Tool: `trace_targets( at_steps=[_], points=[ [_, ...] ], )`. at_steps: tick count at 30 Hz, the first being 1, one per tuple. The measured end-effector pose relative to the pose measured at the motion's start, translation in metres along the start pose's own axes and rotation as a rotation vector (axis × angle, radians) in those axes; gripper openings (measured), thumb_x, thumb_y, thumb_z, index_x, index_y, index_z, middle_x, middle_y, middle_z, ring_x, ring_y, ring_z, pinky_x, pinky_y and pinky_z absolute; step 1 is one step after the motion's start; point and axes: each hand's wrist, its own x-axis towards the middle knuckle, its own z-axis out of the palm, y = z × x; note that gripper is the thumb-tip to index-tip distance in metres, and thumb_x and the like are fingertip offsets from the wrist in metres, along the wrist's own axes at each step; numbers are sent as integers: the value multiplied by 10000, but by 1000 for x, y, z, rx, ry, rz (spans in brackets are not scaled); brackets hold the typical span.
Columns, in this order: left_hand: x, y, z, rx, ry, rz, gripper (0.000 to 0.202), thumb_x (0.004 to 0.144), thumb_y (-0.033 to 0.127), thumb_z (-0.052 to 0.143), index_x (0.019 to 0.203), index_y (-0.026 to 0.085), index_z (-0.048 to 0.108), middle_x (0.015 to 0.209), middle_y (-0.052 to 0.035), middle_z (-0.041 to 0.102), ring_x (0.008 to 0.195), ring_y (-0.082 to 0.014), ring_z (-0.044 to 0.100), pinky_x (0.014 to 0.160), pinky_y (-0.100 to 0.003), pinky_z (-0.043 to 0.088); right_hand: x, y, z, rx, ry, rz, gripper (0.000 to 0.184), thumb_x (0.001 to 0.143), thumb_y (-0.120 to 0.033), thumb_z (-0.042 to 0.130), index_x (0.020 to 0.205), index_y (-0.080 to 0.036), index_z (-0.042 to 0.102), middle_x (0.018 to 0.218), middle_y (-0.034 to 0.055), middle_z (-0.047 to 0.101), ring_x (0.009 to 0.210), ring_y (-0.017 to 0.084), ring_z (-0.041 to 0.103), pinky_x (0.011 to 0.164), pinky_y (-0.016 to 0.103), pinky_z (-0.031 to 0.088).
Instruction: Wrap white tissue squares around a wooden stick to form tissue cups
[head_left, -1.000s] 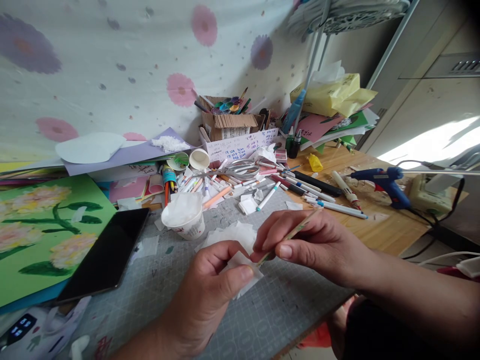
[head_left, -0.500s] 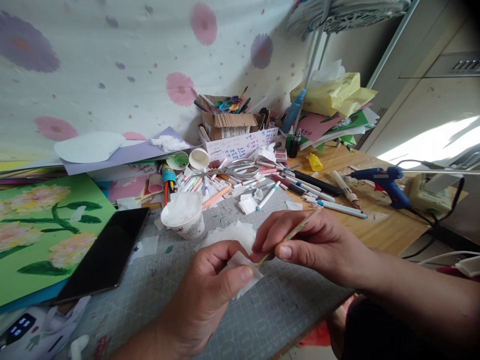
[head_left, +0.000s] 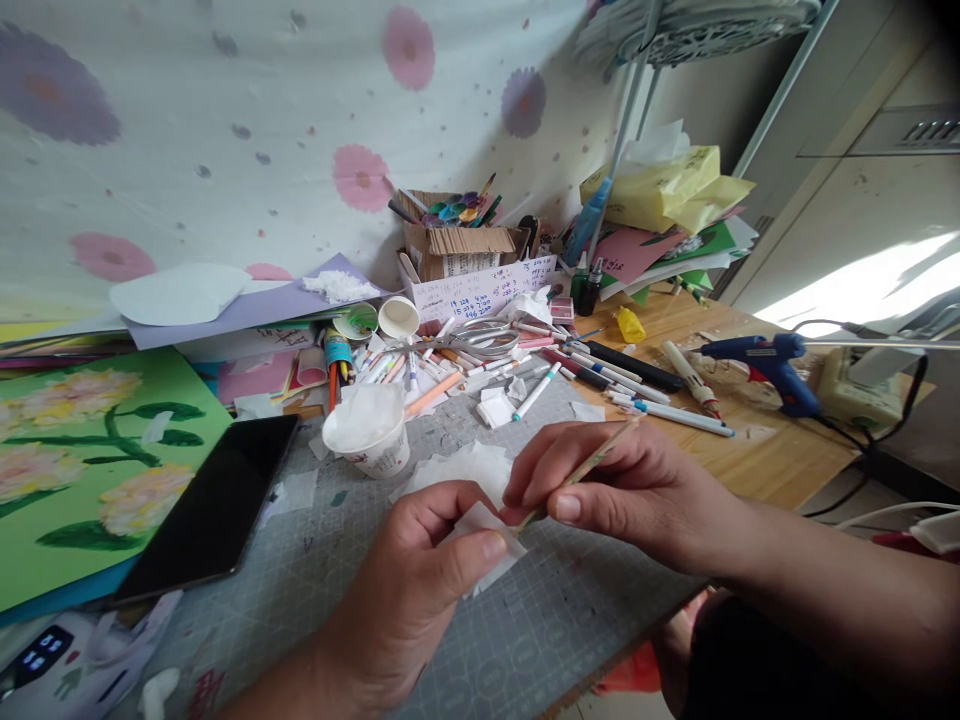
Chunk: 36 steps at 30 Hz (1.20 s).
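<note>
Between thumb and fingers, my left hand [head_left: 427, 580] pinches a small piece of white tissue paper [head_left: 480, 520]. My right hand [head_left: 622, 490] grips a thin, pale stick [head_left: 596, 460] that slants down to the left. The stick's lower end meets the edge of the tissue by my left thumb, and my right fingertips touch there too. Behind my hands, a pile of white tissue pieces [head_left: 461, 468] lies on the grey cutting mat [head_left: 570, 630]. A paper cup [head_left: 375, 445] with white paper in it stands to the left of the pile.
Many markers [head_left: 536, 392] and a pair of scissors [head_left: 487, 340] clutter the back. On the left are a black phone [head_left: 217, 505] and a green flower picture [head_left: 82, 450]. A blue glue gun [head_left: 780, 365] stands at right. A cardboard box [head_left: 465, 245] holds pens.
Almost nothing differs. My right hand and the stick have shifted very slightly to the left, while the tissue stays in my left hand.
</note>
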Motion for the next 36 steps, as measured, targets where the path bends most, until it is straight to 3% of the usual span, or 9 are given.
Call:
trace_targets(
  at_steps=[11, 21, 36],
  points=[
    [-2, -1, 0, -17, 23, 19, 46, 722, 212, 709, 697, 186, 681, 643, 36, 563, 641, -104, 426, 623, -231, 342, 0, -1, -1, -48, -22, 19, 69, 853, -83, 598, 814, -77, 654, 870, 118, 674, 875, 178, 646, 792, 321, 532],
    [-2, -4, -4, 151, 17, 83, 68, 788, 272, 680, 750, 224, 653, 669, 53, 521, 662, -109, 403, 627, -237, 325, -3, -6, -1, -212, 4, 7, 81, 838, -62, 607, 831, -75, 687, 858, 106, 680, 870, 163, 644, 797, 298, 529],
    [1, -3, -3, 368, 37, 182, 138, 813, 338, 652, 778, 204, 641, 730, 13, 584, 733, -149, 486, 665, -261, 377, -7, -3, 1, -188, 62, 13, 58, 837, -74, 617, 819, -96, 668, 849, 89, 676, 883, 171, 641, 782, 314, 528]
  ],
)
